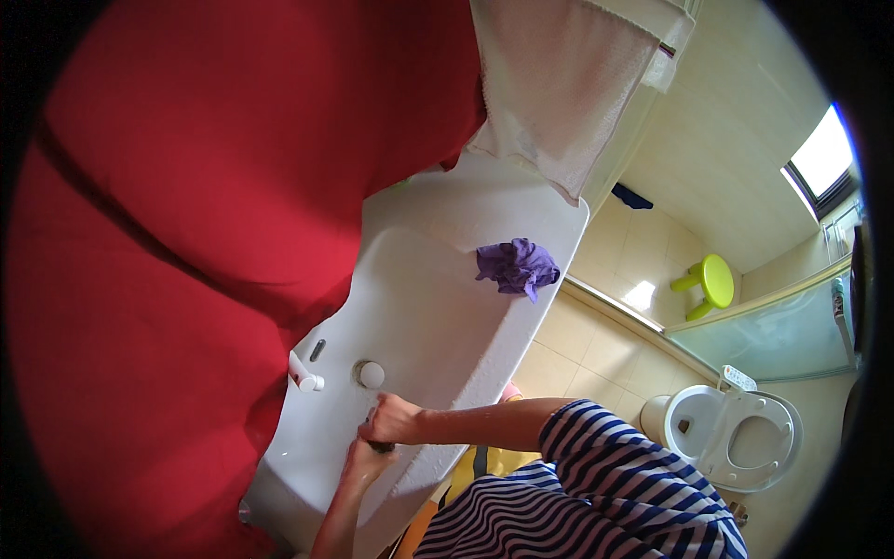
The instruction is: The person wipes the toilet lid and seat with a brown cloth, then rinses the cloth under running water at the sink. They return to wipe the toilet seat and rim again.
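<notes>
My right hand (394, 419) and my left hand (367, 461) are pressed together over the near part of a white basin (419, 314). Between them is a small dark item (380, 446), mostly hidden by the fingers; what it is I cannot tell. Just beyond my hands lie a round white drain plug (371, 375) and a white tap (305, 377). A crumpled purple cloth (518, 267) rests on the basin's rim at the right, partly hanging inward. My forearms look wet.
Red fabric (209, 209) fills the left and hides part of the basin. A pale towel (566, 84) hangs over its far end. To the right are a tiled floor (594, 342), a green stool (716, 281), a glass shower panel (775, 328) and a toilet with its lid raised (758, 440).
</notes>
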Action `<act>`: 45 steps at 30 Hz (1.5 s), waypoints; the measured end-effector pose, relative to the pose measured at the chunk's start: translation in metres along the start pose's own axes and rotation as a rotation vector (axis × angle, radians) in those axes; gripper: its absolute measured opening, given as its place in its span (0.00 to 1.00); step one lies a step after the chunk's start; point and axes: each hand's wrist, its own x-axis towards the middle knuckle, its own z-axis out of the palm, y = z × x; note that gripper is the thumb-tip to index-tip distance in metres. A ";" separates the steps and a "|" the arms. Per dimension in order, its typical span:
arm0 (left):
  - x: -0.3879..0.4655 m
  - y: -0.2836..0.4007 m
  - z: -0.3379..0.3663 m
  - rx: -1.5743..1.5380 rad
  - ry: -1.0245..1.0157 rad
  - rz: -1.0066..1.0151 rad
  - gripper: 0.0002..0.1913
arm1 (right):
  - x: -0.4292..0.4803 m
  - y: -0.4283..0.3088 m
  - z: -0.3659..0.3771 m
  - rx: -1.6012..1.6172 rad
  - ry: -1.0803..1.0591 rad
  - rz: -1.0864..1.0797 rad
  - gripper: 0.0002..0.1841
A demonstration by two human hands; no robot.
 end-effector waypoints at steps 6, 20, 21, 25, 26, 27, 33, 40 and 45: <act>0.010 0.016 0.008 0.293 0.370 -0.078 0.27 | 0.025 0.006 -0.021 0.290 -0.369 0.420 0.19; -0.046 0.031 -0.091 -1.195 -0.903 -0.170 0.10 | 0.011 -0.018 -0.105 0.067 0.379 -0.306 0.14; -0.047 0.034 -0.094 -1.139 -0.826 -0.165 0.10 | 0.018 -0.018 -0.108 -0.002 0.454 -0.329 0.12; -0.050 0.031 -0.097 -0.697 -0.471 -0.074 0.08 | 0.029 -0.016 -0.118 0.140 0.199 -0.246 0.13; -0.052 0.027 -0.097 -0.792 -0.456 -0.061 0.08 | 0.027 -0.015 -0.120 0.269 0.008 -0.108 0.20; -0.054 0.023 -0.095 -0.992 -0.491 -0.125 0.09 | 0.024 -0.016 -0.122 0.419 0.119 -0.060 0.24; -0.080 0.005 -0.085 -1.782 -1.069 0.139 0.20 | 0.004 -0.034 -0.132 0.639 0.357 -0.371 0.45; -0.099 0.016 -0.104 -1.583 -1.093 0.114 0.17 | 0.038 -0.045 -0.156 0.041 0.472 -0.555 0.26; -0.106 0.021 -0.104 -1.486 -1.042 0.137 0.18 | 0.042 -0.047 -0.174 0.150 0.213 -0.520 0.12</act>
